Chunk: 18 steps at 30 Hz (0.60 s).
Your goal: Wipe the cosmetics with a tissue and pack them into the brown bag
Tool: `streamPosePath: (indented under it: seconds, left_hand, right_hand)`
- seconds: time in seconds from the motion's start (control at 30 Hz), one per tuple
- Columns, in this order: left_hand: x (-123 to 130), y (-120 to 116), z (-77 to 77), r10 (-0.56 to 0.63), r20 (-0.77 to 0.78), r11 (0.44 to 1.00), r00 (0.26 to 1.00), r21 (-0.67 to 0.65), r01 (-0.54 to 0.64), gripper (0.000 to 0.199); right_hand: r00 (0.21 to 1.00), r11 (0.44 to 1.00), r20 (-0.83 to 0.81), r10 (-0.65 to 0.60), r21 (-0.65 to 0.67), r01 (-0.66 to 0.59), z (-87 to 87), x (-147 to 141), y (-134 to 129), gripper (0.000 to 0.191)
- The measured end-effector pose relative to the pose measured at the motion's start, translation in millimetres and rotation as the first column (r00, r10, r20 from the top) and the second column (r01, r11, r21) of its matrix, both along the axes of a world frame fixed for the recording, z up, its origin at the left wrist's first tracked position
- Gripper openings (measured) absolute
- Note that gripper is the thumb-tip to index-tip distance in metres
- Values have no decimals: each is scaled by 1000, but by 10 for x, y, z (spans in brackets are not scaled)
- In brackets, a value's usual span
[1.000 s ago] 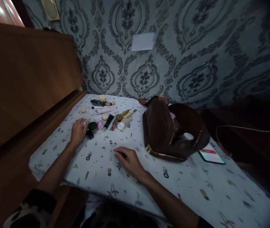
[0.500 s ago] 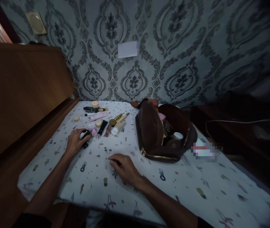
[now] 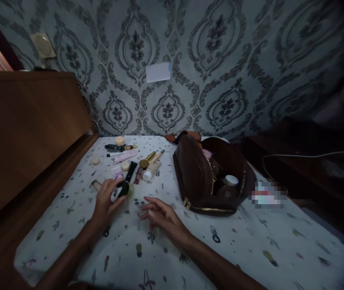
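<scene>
My left hand [image 3: 107, 199] is closed around a dark green jar [image 3: 123, 189] with a white part, held over the patterned cloth. To its right, my right hand [image 3: 162, 217] has its fingers apart, slightly blurred, and holds nothing. Just beyond the jar lie a pink-and-white tube [image 3: 117, 173], a black tube [image 3: 131, 172], a reddish tube [image 3: 138, 175] and a beige tube with a white cap [image 3: 152, 171]. A small beige item [image 3: 96, 185] rests left of my left hand.
An open brown bag [image 3: 193, 173] stands right of centre, with a white-lidded jar [image 3: 231, 180] inside. Further back lie a pink tube [image 3: 124, 156], a round beige container [image 3: 119, 140] and a gold item [image 3: 147, 160]. A wooden cabinet [image 3: 33, 133] borders the cloth at left.
My left hand has lifted the dark green jar and brought it right and nearer. My right hand has spread its fingers. The camera view has tilted slightly up.
</scene>
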<state>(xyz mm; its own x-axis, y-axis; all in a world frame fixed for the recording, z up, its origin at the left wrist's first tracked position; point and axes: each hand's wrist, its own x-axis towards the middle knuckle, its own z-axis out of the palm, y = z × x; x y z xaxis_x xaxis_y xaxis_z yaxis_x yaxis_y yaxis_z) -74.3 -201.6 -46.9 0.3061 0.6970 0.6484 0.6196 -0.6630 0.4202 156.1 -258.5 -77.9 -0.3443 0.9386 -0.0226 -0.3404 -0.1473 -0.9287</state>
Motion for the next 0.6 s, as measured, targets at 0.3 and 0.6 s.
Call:
streamPosePath:
  seconds: [0.3, 0.6]
  left_hand:
    - [563, -101, 188, -401, -186, 908, 897, 47, 416, 50]
    - [975, -53, 114, -353, -218, 875, 910, 268, 404, 37]
  right_hand:
    - [934, 983, -353, -57, -185, -10, 56, 28, 106, 43]
    - [857, 955, -490, -159, -295, 9, -42, 36, 130, 45]
